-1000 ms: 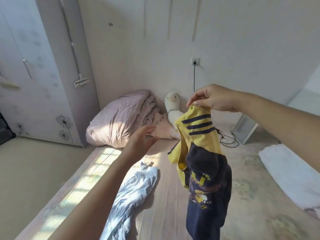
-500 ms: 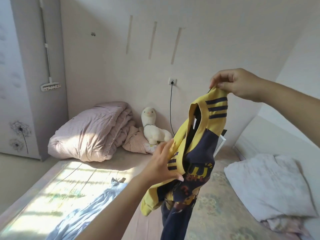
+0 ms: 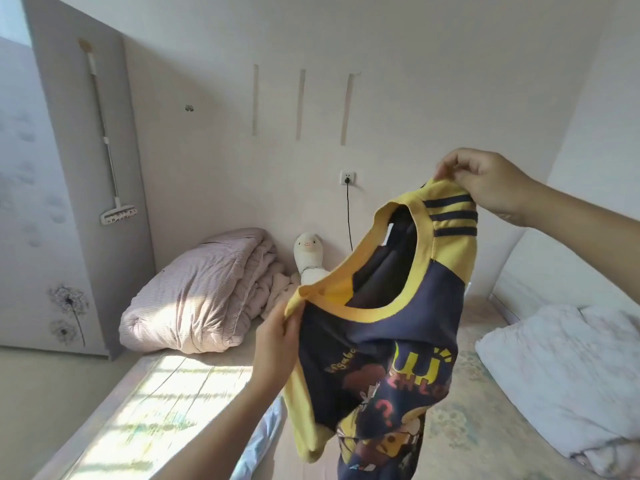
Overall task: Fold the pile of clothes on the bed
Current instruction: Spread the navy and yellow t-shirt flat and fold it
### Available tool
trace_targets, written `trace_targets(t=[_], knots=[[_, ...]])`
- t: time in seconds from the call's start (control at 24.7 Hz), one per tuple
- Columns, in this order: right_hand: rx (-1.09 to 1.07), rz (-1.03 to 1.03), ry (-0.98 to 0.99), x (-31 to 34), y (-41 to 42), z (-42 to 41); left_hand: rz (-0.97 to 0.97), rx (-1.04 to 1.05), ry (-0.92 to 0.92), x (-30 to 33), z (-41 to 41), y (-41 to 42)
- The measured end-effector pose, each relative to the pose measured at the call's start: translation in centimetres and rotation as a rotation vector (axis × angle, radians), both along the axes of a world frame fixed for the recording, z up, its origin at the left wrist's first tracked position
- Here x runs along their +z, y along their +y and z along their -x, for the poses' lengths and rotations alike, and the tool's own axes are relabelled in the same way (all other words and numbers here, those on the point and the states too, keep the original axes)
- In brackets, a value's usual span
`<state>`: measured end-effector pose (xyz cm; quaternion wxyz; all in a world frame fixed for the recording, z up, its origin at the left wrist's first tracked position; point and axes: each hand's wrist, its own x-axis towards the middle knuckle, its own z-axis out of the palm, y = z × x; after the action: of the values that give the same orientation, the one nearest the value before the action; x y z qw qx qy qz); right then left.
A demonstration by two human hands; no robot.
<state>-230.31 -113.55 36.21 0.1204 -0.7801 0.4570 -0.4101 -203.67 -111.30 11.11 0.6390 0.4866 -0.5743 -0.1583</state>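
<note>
A navy and yellow T-shirt with a cartoon print hangs in the air above the bed, its yellow collar spread wide. My right hand pinches the striped yellow shoulder up high on the right. My left hand grips the other yellow shoulder lower down on the left. A light blue garment lies crumpled on the bed below my left forearm, mostly hidden.
A folded pink quilt and a white plush toy sit at the bed's head against the wall. A white crumpled garment lies on the right of the bed. A cable hangs from the wall socket. A wardrobe stands left.
My left hand has taken hold of the shirt's left shoulder and both hands have pulled the collar apart. The view has shifted, with the shirt spread wider.
</note>
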Motion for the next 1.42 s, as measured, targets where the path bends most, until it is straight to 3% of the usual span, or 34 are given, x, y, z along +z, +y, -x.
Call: trace_targets(t=[0.08,0.24,0.41,0.53,0.85,1.01,1.09,1.3,1.42], knots=[[-0.041,0.042,0.149,-1.2,0.0,1.6,-0.022,0.011,0.125,3.3,-3.0,-0.8],[-0.112,0.193,0.617,-4.5,0.6,4.6,-0.151,-0.226,0.057,10.9,-6.7,-1.5],[-0.045,0.365,0.727,-5.5,0.8,6.7,-0.217,-0.401,0.038,16.9,-7.9,-1.0],[-0.012,0.463,0.677,-5.2,1.0,7.6,-0.291,-0.491,-0.037,19.8,-7.8,0.1],[-0.027,0.754,0.786,-6.1,0.4,8.6,-0.284,-0.387,-0.454,25.4,-7.5,2.5],[-0.071,0.611,0.496,-6.4,-0.1,8.2,-0.259,-0.186,-0.835,26.6,-7.0,2.8],[-0.089,0.451,0.352,-5.6,-0.3,8.1,-0.214,-0.107,-0.917,26.7,-7.0,2.7],[0.17,-0.244,-0.034,-2.5,1.4,7.7,-0.129,-0.112,-0.782,27.9,-7.1,2.7],[0.273,-0.476,-0.271,-2.4,1.7,6.7,-0.143,-0.12,-0.719,28.8,-7.4,2.4]])
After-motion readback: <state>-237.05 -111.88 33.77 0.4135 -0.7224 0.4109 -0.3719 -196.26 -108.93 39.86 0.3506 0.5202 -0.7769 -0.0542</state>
